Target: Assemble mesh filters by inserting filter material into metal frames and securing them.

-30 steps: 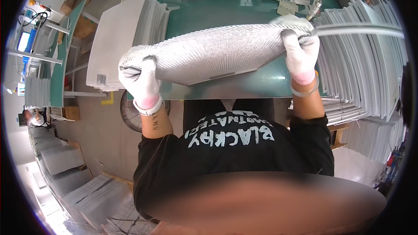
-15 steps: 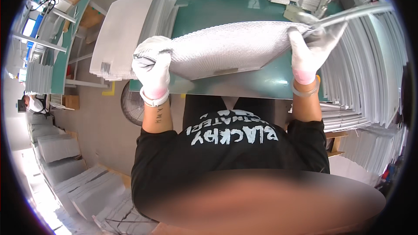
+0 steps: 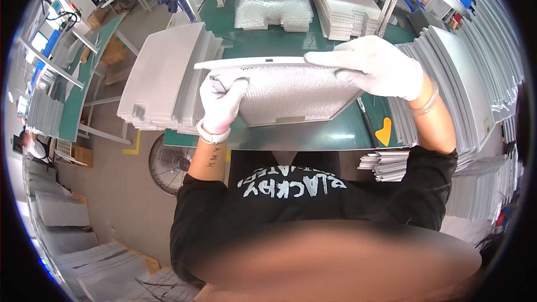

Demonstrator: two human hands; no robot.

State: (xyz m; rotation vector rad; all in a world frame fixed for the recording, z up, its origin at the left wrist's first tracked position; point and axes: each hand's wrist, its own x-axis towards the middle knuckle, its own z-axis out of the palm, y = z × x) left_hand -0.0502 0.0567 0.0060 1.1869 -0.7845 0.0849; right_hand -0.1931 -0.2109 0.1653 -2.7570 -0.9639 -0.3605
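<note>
Lowered toward the green worktable now, one silver mesh filter panel is gripped by two white-gloved hands: left hand clutching its left end, right hand clasping its top edge.

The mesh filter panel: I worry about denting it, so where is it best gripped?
Probably by the solid frame rim, from both short ends. The mesh filter panel is flat and tilted; the left hand and right hand already grip opposite ends, keeping off the mesh.

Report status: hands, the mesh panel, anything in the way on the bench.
Left hand grip on mesh panel left end. Right hand flat along its top edge. Panel held above green bench. Orange scraper lies clear, right.
</note>
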